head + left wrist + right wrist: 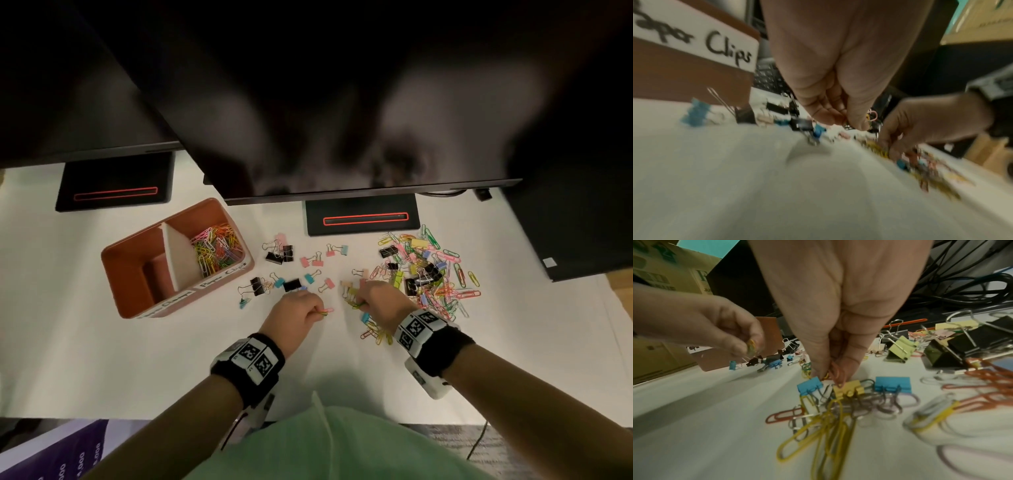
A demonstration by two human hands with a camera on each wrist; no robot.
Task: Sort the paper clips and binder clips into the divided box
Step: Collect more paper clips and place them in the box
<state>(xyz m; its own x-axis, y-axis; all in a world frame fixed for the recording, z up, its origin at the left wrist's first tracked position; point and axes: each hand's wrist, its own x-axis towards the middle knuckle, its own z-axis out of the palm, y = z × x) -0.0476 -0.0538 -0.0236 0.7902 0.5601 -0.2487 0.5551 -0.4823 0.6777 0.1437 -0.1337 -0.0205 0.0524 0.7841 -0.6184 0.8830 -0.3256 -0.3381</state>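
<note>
My left hand (pixel 297 312) pinches paper clips (pixel 326 311); my right hand (pixel 379 297) pinches more from the pile (pixel 428 274) beside it.

This looks like an office. Two big dark screens (pixel 342 102) stand on black stands (pixel 361 217) over a white bench (pixel 102 359). A black keyboard (pixel 770 78) sits by the screens. Black cables (pixel 962 280) bunch up behind. Paper clips (pixel 445 291) and binder clips (pixel 291 284) lie about. Cardboard boxes (pixel 657 272) stand nearby.
</note>
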